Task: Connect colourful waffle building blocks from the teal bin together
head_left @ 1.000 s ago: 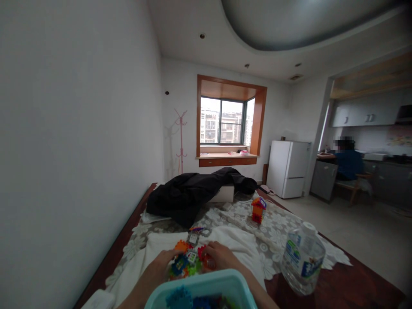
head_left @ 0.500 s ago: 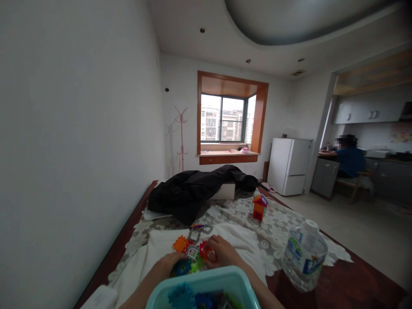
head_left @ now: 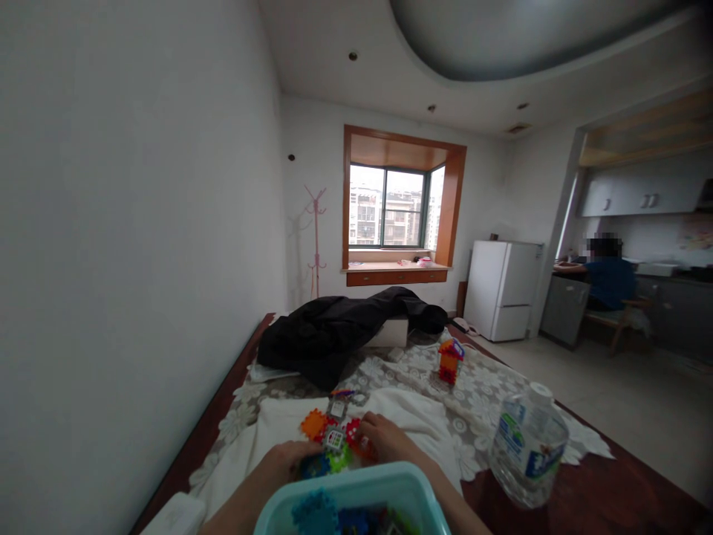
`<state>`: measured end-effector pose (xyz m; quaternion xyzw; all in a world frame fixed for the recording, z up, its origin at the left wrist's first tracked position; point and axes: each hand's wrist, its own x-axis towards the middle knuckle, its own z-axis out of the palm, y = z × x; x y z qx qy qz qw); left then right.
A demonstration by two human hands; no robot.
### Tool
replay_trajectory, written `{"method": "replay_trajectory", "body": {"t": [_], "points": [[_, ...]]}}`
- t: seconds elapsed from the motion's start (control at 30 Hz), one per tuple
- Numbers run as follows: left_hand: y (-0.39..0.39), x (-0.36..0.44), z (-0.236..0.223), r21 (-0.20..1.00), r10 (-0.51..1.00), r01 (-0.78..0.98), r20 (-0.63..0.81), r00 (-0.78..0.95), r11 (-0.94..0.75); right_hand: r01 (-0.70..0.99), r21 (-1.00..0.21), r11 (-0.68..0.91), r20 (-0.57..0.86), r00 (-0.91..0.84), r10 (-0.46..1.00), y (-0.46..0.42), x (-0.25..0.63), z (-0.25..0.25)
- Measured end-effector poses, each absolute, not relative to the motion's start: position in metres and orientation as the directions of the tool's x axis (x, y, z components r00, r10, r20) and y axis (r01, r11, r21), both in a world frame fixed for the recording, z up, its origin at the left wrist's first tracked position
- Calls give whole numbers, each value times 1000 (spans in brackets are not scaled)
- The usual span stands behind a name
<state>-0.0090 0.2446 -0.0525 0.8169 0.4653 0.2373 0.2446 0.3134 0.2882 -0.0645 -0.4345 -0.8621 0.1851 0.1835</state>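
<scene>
Several toothed plastic building tiles lie joined on white cloth beyond the blue bin (head_left: 356, 483). They include an orange tile (head_left: 315, 424), a grey tile with a window pattern (head_left: 334, 439), a green tile (head_left: 339, 461) and a blue tile (head_left: 315, 467). My left hand (head_left: 290, 457) is at the left side, its fingers closed on the blue tile's edge. From the right, my right hand (head_left: 385, 437) grips a red tile (head_left: 365, 448) with bent fingers, covering part of it. More tiles, some blue, sit inside the bin.
A big clear plastic bottle (head_left: 529, 446) stands at the right. Farther back are a small orange-red tile house (head_left: 448, 362) and a black cloth (head_left: 334, 331) over a white box. A wall runs along the left. A person in blue (head_left: 610, 282) sits far right.
The left hand has drawn back slightly left, showing more of the blue tile. The right hand stays at the red tile, its fingers a little shifted. The view moved slightly.
</scene>
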Motion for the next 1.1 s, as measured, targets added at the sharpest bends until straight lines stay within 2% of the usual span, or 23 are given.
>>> {"method": "replay_trajectory", "body": {"t": [0.1, 0.2, 0.37, 0.47, 0.63, 0.8, 1.0, 1.1], "points": [[258, -7, -58, 644, 881, 613, 238, 410, -459, 644, -540, 543, 222, -513, 829, 280, 318, -57], [279, 0, -73, 599, 874, 639, 286, 392, -482, 607, -590, 532, 285, -461, 841, 278, 319, -59], [295, 12, -85, 474, 821, 710, 50, 569, -521, 731, -434, 526, 198, -492, 848, 293, 312, -79], [292, 14, -84, 430, 809, 730, 2, 588, -532, 728, -424, 538, 177, -517, 838, 299, 308, -84], [291, 12, -89, 423, 823, 738, 34, 567, -526, 706, -466, 533, 198, -504, 840, 291, 303, -80], [294, 10, -93, 420, 829, 739, 59, 557, -527, 671, -487, 558, 300, -472, 829, 283, 299, -78], [289, 13, -83, 463, 858, 749, 52, 511, -474, 653, -536, 535, 266, -471, 841, 281, 300, -74], [283, 18, -76, 434, 877, 790, -2, 481, -432, 638, -568, 520, 269, -454, 850, 279, 300, -71]]}}
